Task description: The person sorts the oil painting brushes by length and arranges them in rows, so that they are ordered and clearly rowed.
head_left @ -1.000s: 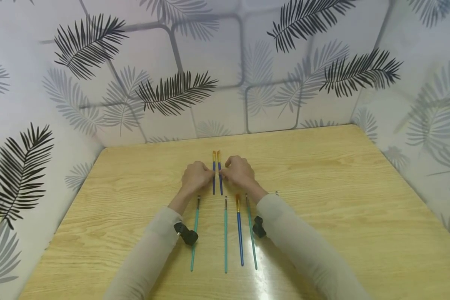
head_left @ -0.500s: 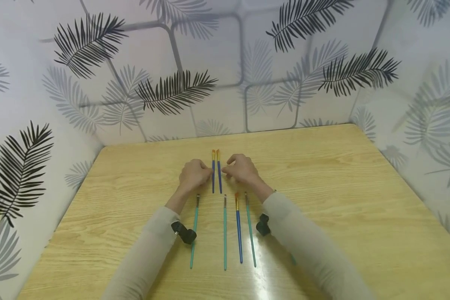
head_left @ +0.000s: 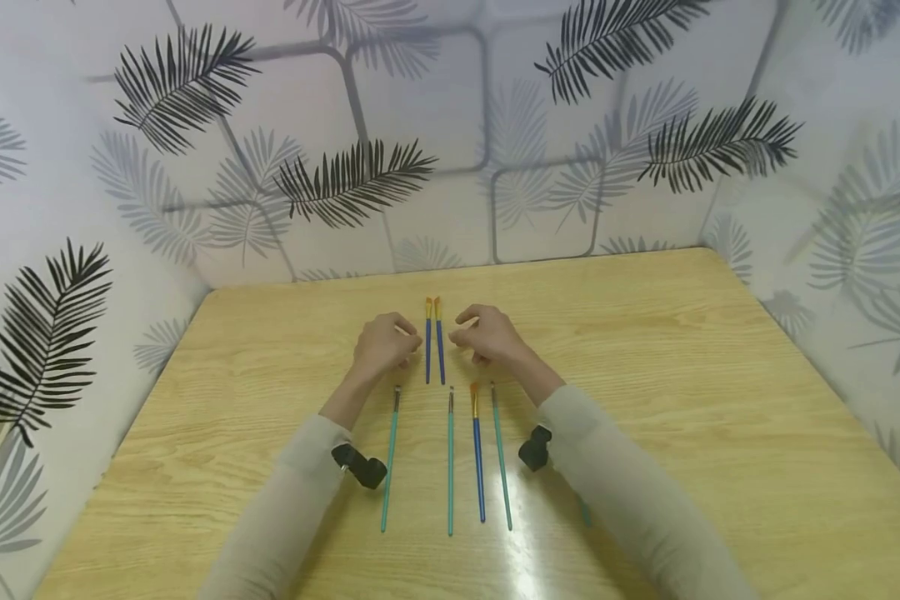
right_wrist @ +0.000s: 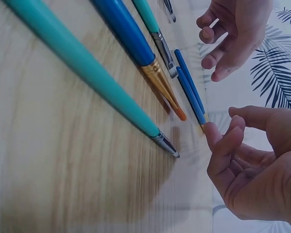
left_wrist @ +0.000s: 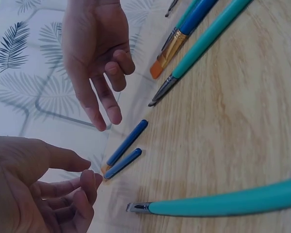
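Observation:
Two blue paintbrushes lie side by side on the table in the head view, a left one and a right one, their orange bristles pointing to the back. Just left of the pair is my left hand, its fingers loosely curled and holding nothing. My right hand hovers to the right of them, thumb and fingers slightly parted with nothing between. In the left wrist view, the handle of one blue brush shows between the two hands. The right wrist view shows the right hand's fingers bent and empty.
Nearer the front lie a teal brush, a second teal brush, a blue brush and a third teal brush. Another teal handle is mostly hidden by the right sleeve. A patterned wall stands behind the wooden table.
Both hands have come away from the two blue brushes, the left hand to the left and the right hand to the right. The brushes stay lying side by side.

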Available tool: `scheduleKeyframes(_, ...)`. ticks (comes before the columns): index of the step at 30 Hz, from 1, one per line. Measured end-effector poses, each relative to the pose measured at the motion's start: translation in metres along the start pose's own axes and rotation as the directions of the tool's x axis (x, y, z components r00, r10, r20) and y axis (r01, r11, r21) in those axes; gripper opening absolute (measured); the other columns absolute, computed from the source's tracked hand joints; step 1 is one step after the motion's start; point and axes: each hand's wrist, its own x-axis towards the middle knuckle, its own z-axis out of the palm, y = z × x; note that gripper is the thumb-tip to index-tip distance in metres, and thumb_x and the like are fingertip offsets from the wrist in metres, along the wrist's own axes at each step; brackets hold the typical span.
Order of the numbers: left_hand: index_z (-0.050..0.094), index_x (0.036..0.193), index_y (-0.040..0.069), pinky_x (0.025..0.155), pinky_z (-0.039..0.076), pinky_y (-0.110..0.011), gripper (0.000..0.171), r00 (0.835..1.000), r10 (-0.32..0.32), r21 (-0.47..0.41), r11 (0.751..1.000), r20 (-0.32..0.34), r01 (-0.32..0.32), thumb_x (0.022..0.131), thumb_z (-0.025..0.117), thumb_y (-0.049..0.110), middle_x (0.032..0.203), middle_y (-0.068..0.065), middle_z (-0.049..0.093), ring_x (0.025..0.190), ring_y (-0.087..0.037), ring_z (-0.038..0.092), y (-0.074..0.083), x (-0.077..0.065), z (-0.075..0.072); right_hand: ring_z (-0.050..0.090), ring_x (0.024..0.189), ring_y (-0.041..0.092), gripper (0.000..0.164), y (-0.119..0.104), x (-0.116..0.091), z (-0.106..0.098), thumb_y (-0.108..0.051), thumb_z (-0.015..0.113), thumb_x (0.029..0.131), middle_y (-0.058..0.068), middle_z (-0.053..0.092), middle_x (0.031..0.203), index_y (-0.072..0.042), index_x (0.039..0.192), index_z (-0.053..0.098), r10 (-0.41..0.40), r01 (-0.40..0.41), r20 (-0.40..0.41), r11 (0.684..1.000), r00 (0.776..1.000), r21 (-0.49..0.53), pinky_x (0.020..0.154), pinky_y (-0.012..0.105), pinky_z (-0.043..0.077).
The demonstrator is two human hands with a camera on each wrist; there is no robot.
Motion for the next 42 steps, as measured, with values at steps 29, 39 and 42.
scheduleKeyframes(29,0.058,0.137,-0.002,0.065,0.057,-0.032,0.039,0.975,0.151,-0.196,0.973,0.163,-0.118,0.100,0.066,0.006,0.117,-0.022,0.069,0.079,-0.035,0.072,0.000,-0.010,-0.009,0.056,0.056,0.013,0.057,-0.007,-0.019,-0.004,-0.018,0.071,0.100,0.022,0.066,0.122,-0.002,0.149,0.047,-0.033,0.021,0.082,0.989,0.996,0.145,0.056,0.027,0.053)
scheduleKeyframes(39,0.058,0.135,0.000,0.063,0.055,-0.033,0.036,0.967,0.175,-0.222,0.966,0.187,-0.131,0.101,0.066,0.006,0.113,-0.019,0.069,0.078,-0.038,0.071,0.002,-0.022,-0.013,0.050,0.052,0.011,0.060,-0.005,-0.028,-0.005,-0.024,0.073,0.099,0.023,0.066,0.127,-0.003,0.150,0.047,-0.030,0.017,0.078,0.986,0.996,0.164,0.053,0.024,0.048)
scheduleKeyframes(42,0.059,0.135,0.000,0.063,0.055,-0.036,0.035,0.965,0.181,-0.233,0.963,0.192,-0.134,0.100,0.066,0.006,0.112,-0.018,0.070,0.079,-0.040,0.070,0.002,-0.025,-0.014,0.049,0.052,0.011,0.061,-0.004,-0.030,-0.006,-0.024,0.073,0.099,0.023,0.066,0.127,-0.003,0.150,0.047,-0.025,0.011,0.083,0.985,0.996,0.170,0.053,0.024,0.048)
